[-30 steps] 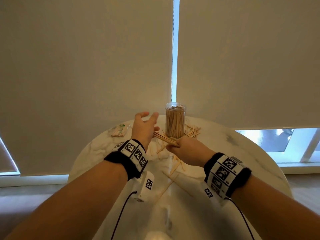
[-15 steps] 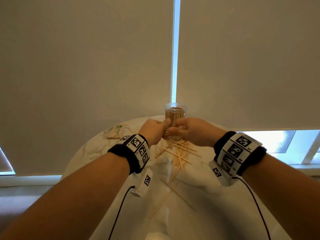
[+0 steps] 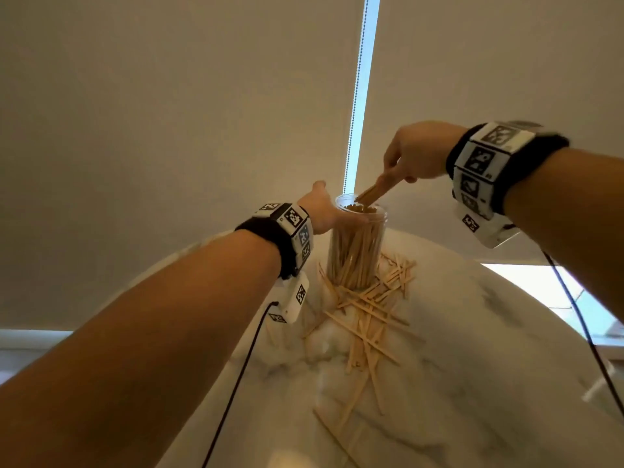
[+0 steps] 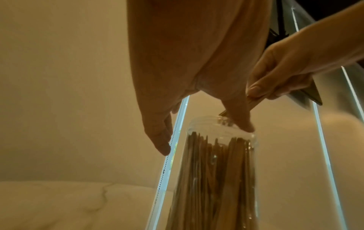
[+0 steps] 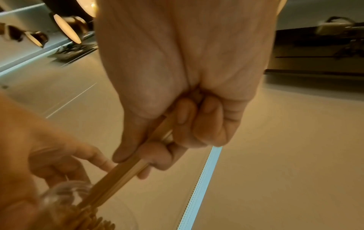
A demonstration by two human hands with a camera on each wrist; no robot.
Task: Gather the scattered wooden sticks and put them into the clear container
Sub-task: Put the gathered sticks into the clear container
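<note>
A clear container (image 3: pixel 358 244) packed with upright wooden sticks stands at the far side of the marble table (image 3: pixel 472 349). My right hand (image 3: pixel 412 157) is raised above it and to the right. It pinches a small bundle of sticks (image 3: pixel 373 192) that slants down, with the lower ends at the jar's mouth. In the right wrist view thumb and fingers curl round the bundle (image 5: pixel 118 179). My left hand (image 3: pixel 319 207) is at the rim's left side with straight fingers. One fingertip (image 4: pixel 245 126) touches the rim of the container (image 4: pixel 216 179). Several loose sticks (image 3: pixel 368 315) lie in front of the jar.
Loose sticks spread from the jar's base toward me, a few reaching (image 3: pixel 337 420). Roller blinds hang close behind the table, with a bright gap and bead chain (image 3: pixel 358 96) between them. Wrist cables (image 3: pixel 236 383) trail over the table's near part.
My right hand lifted the bundle from table level to above the jar and tilted it into the mouth. My left hand moved from the sticks to the jar's rim.
</note>
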